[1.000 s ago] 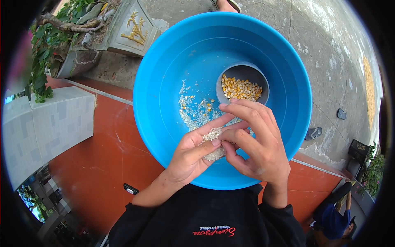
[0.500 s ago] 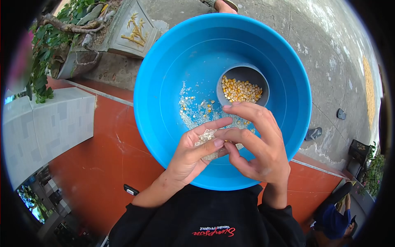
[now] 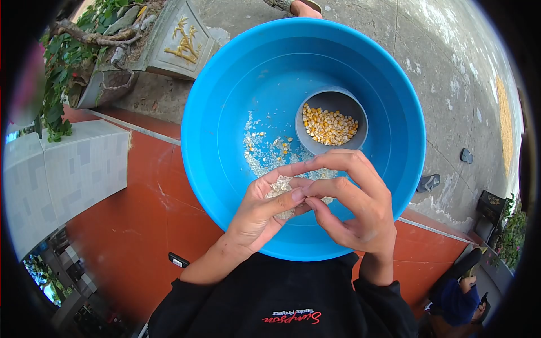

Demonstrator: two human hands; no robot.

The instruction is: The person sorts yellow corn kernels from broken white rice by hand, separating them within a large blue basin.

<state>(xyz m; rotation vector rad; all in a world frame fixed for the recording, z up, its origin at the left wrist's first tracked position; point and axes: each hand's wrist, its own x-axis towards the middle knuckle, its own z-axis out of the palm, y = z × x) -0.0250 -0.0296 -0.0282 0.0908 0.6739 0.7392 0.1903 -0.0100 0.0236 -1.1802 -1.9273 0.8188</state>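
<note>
My left hand [image 3: 260,211] is cupped around a small heap of white rice grains [image 3: 280,187], above the near side of a large blue basin [image 3: 225,73]. My right hand [image 3: 360,205] meets it from the right, thumb and index finger pinched together at the left thumb's tip. Whatever sits in that pinch is hidden. Inside the basin stands a grey bowl [image 3: 302,134] with yellow corn kernels [image 3: 329,125] in it. Loose rice with a few corn kernels [image 3: 265,147] lies scattered on the basin floor, partly behind my fingers.
Red tiles [image 3: 152,208] lie under the basin, with grey concrete [image 3: 445,112] beyond. A pair of flip-flops [image 3: 429,182] lies to the right. A planter [image 3: 180,39] stands at upper left, and a black object [image 3: 178,259] rests by my left forearm. Another person [image 3: 456,298] is at lower right.
A yellow kernel seen between my fingertips earlier no longer shows. My right index finger and thumb have drawn together, and the right middle finger now reaches the left index fingertip.
</note>
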